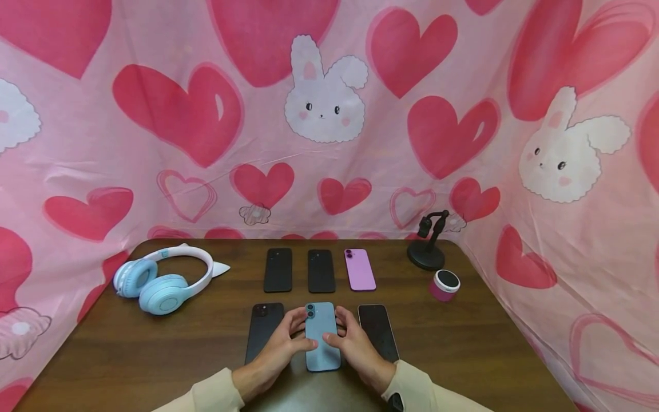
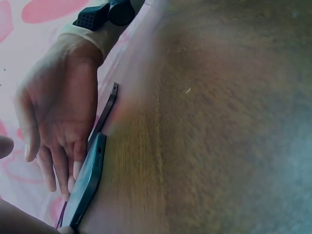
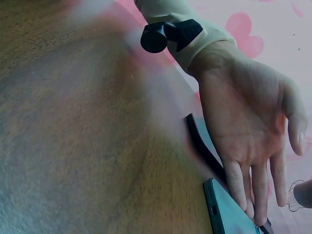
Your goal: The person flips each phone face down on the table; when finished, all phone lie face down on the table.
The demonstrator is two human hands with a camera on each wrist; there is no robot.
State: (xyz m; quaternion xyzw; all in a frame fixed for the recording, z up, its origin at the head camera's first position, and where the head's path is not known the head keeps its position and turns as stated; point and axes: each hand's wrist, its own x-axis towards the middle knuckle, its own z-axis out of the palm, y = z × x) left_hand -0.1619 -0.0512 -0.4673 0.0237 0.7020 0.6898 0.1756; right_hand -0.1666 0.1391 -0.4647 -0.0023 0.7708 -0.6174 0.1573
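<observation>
A light blue phone (image 1: 323, 343) lies back up near the table's front, its two camera lenses at the upper left. My left hand (image 1: 280, 346) is at its left side and my right hand (image 1: 357, 343) at its right, both thumbs over its back. In the left wrist view the right hand (image 2: 63, 107) shows its palm, with fairly straight fingers beside the phone (image 2: 87, 180). The right wrist view has the left hand (image 3: 248, 117) likewise, fingertips near the phone's (image 3: 226, 209) edge. Whether the fingertips touch it is unclear.
A black phone (image 1: 264, 326) is left of the hands, and a dark-screened phone (image 1: 378, 329) right. Behind are two black phones (image 1: 278, 270) and a pink phone (image 1: 360, 269). Headphones (image 1: 167, 294) lie left; a small speaker (image 1: 445, 285) and a black stand (image 1: 426, 254) are right.
</observation>
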